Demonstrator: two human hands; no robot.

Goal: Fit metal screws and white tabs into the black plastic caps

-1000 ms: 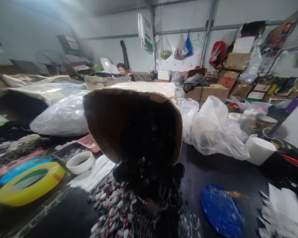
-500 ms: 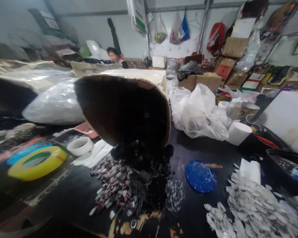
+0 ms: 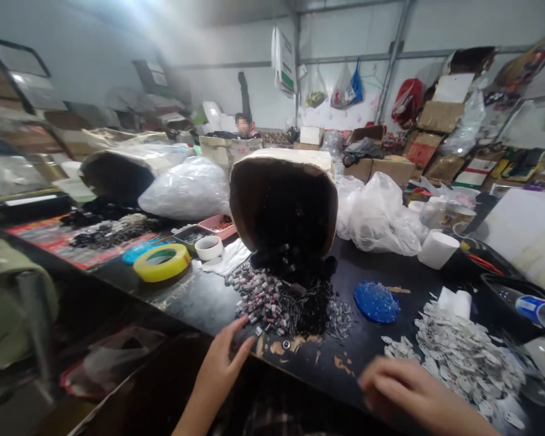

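From person (image 3: pixel 272 415), toward eleven o'clock: left hand (image 3: pixel 222 358), thumb spread from fingers, beside grey-red parts (image 3: pixel 261 297). Toward two: right hand (image 3: pixel 404 384) curled, cannot tell grip, near pale pieces (image 3: pixel 465 345).

We take this for a workshop: on our long black worktable (image 3: pixel 200 306) lie loose heaps of small grey-and-red parts (image 3: pixel 261 297) and flat pale-grey plates (image 3: pixel 470 351), with a thick yellow ring of tape (image 3: pixel 163 273) nearby. Beyond, we see brown cardboard boxes (image 3: pixel 440 115) stacked before a white panelled wall (image 3: pixel 345 30) with grey metal posts (image 3: pixel 393 57).
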